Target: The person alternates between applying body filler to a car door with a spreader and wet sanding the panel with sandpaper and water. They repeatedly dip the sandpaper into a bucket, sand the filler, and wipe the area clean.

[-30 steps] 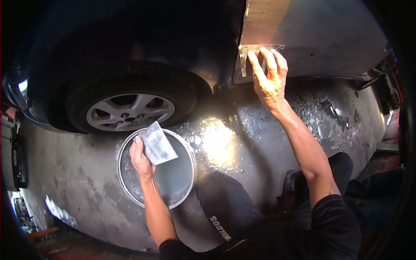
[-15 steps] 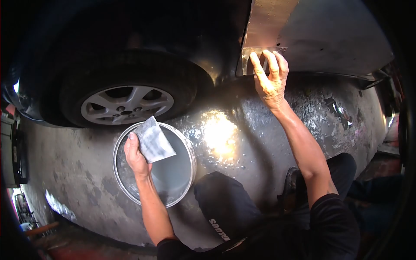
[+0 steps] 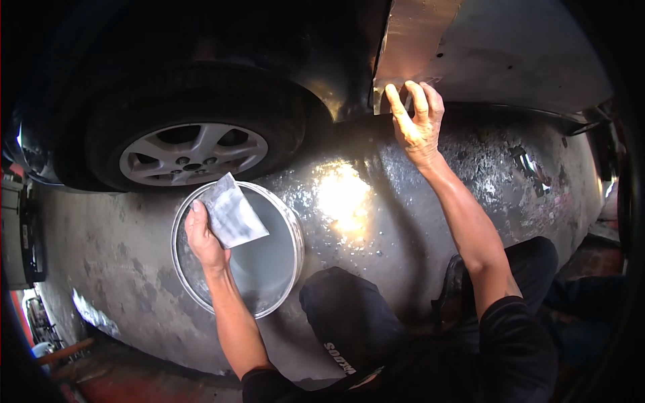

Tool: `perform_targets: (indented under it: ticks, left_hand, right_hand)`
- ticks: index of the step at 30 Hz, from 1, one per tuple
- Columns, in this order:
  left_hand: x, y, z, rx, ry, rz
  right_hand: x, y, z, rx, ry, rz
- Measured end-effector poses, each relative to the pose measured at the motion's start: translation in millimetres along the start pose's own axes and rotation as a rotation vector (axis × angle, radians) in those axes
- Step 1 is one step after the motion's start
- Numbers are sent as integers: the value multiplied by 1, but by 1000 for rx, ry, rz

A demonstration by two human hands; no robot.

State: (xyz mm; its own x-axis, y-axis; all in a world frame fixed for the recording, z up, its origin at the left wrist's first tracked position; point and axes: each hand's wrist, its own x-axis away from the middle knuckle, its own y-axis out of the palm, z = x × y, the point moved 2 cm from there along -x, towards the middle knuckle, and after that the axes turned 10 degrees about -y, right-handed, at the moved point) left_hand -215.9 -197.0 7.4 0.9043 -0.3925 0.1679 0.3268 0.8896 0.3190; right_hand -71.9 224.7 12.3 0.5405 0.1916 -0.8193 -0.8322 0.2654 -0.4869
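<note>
My left hand (image 3: pixel 205 235) grips a grey-white sheet of sandpaper (image 3: pixel 235 211) by its left side, thumb on top. The sheet is tilted above a round bucket (image 3: pixel 295 235) of cloudy grey water. My right hand (image 3: pixel 420 127) is raised to the lower front corner of a bare, wet-looking car door panel (image 3: pixel 416 47), fingers bent and fingertips up against it. Something dark shows between thumb and fingers, but I cannot make out what it is.
A dark car fender (image 3: pixel 289 40) and a wheel with a silver rim (image 3: pixel 195 158) stand behind the bucket. The concrete floor (image 3: pixel 127 248) is patchy, with a bright wet glare (image 3: pixel 342 201) in the middle. My bent knee (image 3: pixel 349 302) is close to the bucket's right.
My right hand has shifted very slightly down and left at the panel corner. The left hand and sandpaper have moved slightly up and left; the view has shifted a little too.
</note>
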Motion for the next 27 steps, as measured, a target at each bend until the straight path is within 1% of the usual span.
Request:
perform_targets:
  ticks: [4, 7, 9, 10, 12, 13, 14, 16, 17, 18, 19, 20, 21, 22, 23, 24, 25, 26, 27]
  left_hand:
    - [-3, -5, -4, 20, -6, 13]
    - [-5, -5, -5, 23, -9, -34]
    - [-5, -3, -6, 69, -14, 35]
    - [-5, -3, -8, 65, -4, 33]
    - [-6, -5, -9, 63, 9, 57]
    - [-3, 5, -6, 64, 9, 95]
    - [4, 16, -4, 76, -4, 107]
    - [25, 51, 10, 36, -43, 61]
    - [35, 69, 12, 46, -49, 65]
    - [46, 89, 10, 58, -52, 70]
    - [56, 110, 5, 136, -73, 69]
    - [63, 132, -5, 204, -104, 118]
    - [66, 145, -26, 313, -159, 166]
    - [69, 159, -44, 341, -196, 131]
    - [71, 171, -61, 369, -215, 2]
    - [71, 188, -75, 463, -231, -16]
    - [70, 205, -86, 557, -251, -33]
    - [70, 218, -88, 556, -250, -25]
    - [70, 234, -86, 647, -274, -68]
  right_hand:
    - [18, 6, 1, 27, -35, -49]
    - [25, 1, -4, -12, -28, -76]
    - [33, -8, -5, -61, -11, -144]
    - [34, -16, -7, -104, 7, -129]
    - [34, -43, -10, -324, 119, -68]
    - [34, -49, -13, -472, 276, -49]
    - [39, -63, -15, -648, 475, -85]
    - [37, -84, -13, -928, 689, -75]
    - [26, -100, -16, -1093, 948, -83]
    - [23, -108, -14, -1109, 1013, -78]
    - [24, -116, -11, -1166, 1059, -105]
    - [22, -123, -10, -1227, 1103, -128]
    - [7, -136, -10, -1240, 1100, -123]
    - [-15, -156, -12, -1215, 1013, -206]
    - [-30, -171, -15, -1187, 924, -289]
    - [-39, -180, -19, -1270, 791, -224]
    - [-44, -185, -20, -1298, 599, -235]
    - [-49, -190, -21, -1317, 409, -243]
    - [-56, -196, -22, -1232, 237, -287]
